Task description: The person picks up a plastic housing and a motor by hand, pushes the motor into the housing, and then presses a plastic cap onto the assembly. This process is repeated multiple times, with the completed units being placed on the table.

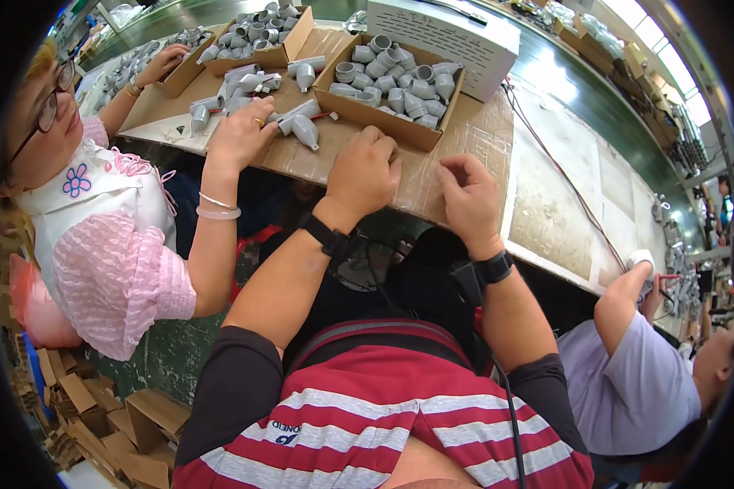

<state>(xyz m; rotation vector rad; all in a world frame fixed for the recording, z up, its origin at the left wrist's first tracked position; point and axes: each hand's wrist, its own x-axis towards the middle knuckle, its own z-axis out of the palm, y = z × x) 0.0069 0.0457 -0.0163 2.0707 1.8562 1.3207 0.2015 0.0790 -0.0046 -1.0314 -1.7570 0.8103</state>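
My left hand point(364, 173) rests low over the cardboard-covered front of the bench, its fingers curled closed. Whatever may lie inside those fingers is hidden. To its right, my right hand point(470, 196) is loosely closed near the bench edge, thumb toward the bent fingers, with nothing visible in it. Just beyond my left hand stands a shallow cardboard box point(412, 133) of grey plastic pipe fittings point(393, 72). Left of my left hand lies a grey bulb-shaped fitting point(305, 130) on the cardboard, near a co-worker's hand point(240, 134).
A second cardboard box point(299, 37) of grey fittings stands farther left. A white slotted box point(453, 41) is behind the nearer one. A dark cable point(559, 167) crosses the bench at right. A co-worker sits on each side; empty cartons point(151, 416) lie on the floor.
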